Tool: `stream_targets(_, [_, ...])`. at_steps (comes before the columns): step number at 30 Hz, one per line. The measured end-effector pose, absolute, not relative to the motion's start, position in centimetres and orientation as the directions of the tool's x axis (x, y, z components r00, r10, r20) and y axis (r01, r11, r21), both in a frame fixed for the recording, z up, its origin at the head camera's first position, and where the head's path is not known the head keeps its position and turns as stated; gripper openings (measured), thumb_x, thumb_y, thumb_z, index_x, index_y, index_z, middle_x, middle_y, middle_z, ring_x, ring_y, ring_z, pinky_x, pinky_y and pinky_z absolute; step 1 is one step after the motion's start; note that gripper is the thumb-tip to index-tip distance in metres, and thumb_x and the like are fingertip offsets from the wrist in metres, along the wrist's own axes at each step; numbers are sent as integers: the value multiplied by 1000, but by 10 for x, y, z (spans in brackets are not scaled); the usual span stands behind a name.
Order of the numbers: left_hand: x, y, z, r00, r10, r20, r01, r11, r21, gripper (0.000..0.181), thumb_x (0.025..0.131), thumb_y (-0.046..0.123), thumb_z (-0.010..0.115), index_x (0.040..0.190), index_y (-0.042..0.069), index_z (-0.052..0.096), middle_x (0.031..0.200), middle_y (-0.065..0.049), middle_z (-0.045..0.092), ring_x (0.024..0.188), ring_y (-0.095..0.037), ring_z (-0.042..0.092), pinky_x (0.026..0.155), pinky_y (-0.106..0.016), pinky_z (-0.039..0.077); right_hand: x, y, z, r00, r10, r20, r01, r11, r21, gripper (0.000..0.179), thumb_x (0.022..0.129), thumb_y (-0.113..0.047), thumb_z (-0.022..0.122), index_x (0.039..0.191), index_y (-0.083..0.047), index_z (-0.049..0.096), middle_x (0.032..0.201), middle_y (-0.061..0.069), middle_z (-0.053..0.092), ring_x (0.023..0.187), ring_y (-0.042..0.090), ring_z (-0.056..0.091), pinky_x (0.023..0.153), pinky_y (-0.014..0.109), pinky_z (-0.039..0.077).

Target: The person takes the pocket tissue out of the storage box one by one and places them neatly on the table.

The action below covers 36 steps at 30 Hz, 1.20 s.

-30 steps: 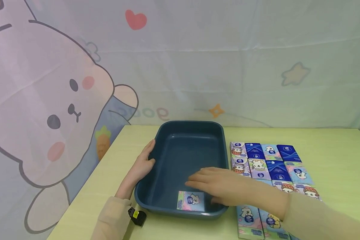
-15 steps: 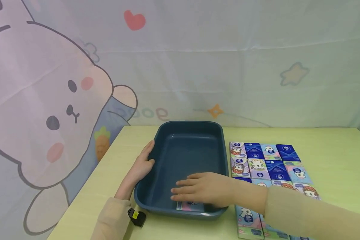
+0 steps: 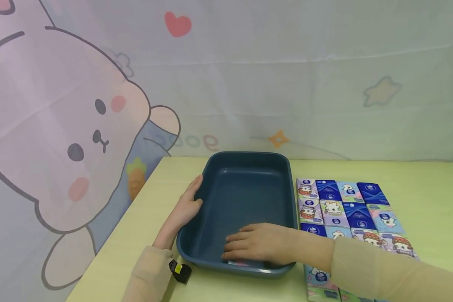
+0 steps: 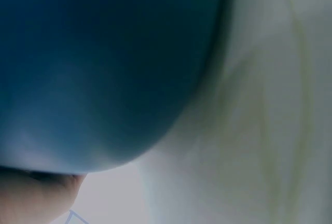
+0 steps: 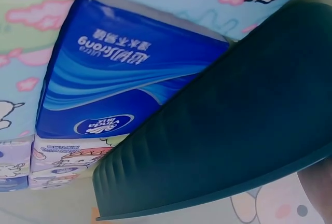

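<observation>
A dark blue rectangular bin stands on the table in the head view. My left hand rests along its left side, fingers straight and thumb at the rim. In the left wrist view part of that hand shows beneath the bin's curved wall. My right hand reaches over the bin's right rim to its near end, palm down, with fingers extended. It covers a small pink-and-blue tissue pack on the bin floor; only a sliver of the pack shows. The right fingertips' undersides are hidden.
Rows of tissue packs, some blue and some with cartoon prints, lie close to the bin's right side. A blue pack fills much of the right wrist view. A black object with a yellow mark is at my left wrist. A printed curtain hangs behind the table.
My right hand has moved left and down over the tissue pack, covering most of it. The left hand stays at the bin's side. The head view has shifted slightly.
</observation>
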<state>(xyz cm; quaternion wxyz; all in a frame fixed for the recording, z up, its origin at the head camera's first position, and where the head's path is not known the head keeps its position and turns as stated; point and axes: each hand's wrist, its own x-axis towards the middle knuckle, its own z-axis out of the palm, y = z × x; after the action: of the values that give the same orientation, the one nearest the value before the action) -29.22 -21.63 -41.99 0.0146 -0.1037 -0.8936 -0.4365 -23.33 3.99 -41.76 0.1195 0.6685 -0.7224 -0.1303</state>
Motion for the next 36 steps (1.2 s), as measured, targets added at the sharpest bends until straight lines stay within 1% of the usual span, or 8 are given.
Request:
stream_targets(4, [-292,-216,-419,-977,182,115,203,599,774,71,88,-4,37,154,7,15,163,-9,8,151,-29,4,120,-53,12,-233,41,-416,-84,-997,-2,-940,78,331,62,89,-14,65,145,-22,39,146,-8,48,139,11,42,108,29,42])
stream_targets(9, [-292,-215,-419,-975,191,115,208,591,779,71,88,-5,34,154,7,12,164,-10,6,151,-30,3,120,-53,11,-233,42,-413,-105,-994,8,-949,102,297,71,79,-7,73,141,-21,44,144,-6,50,138,12,42,108,28,41])
stream_targets(13, [-292,-215,-420,-975,192,113,207,590,780,72,88,-5,34,154,7,12,164,-10,5,151,-30,2,120,-54,11,-233,44,-411,-140,-990,21,-950,140,280,76,72,-6,77,139,-21,45,142,-5,51,136,12,45,107,29,43])
stream_targets(18, [-292,-216,-420,-976,189,112,204,588,783,72,87,-6,34,154,6,12,164,-10,5,151,-30,2,120,-54,10,-235,48,-407,-192,-980,61,-953,201,225,75,68,-8,77,135,-21,47,135,-5,54,129,13,50,102,30,47])
stream_targets(23, [-292,-216,-420,-976,189,110,203,595,777,71,87,-5,34,154,6,12,164,-10,5,151,-30,2,120,-53,11,-234,55,-397,-290,-954,80,-941,300,159,76,66,-9,73,136,-19,45,132,-6,52,120,11,49,97,29,48])
stream_targets(29, [-291,-216,-420,-977,188,105,199,609,768,72,88,-5,34,155,7,11,164,-10,4,151,-31,1,120,-55,10,-228,73,-381,-419,-897,141,-899,431,72,83,62,-14,76,138,-16,44,133,-4,50,118,12,47,105,31,44])
stream_targets(32, [-290,-216,-419,-977,187,106,200,609,767,72,88,-5,33,155,8,10,164,-10,3,151,-32,1,120,-55,10,-223,85,-372,-499,-851,163,-862,507,9,84,64,-19,77,140,-16,43,134,-5,49,119,13,45,105,33,44])
stream_targets(36, [-289,-216,-419,-976,189,111,205,607,768,72,88,-5,34,155,8,10,164,-10,4,151,-32,1,120,-55,10,-215,101,-364,-596,-777,203,-800,597,-61,82,67,-31,78,140,-16,44,131,-6,49,115,10,45,99,36,48])
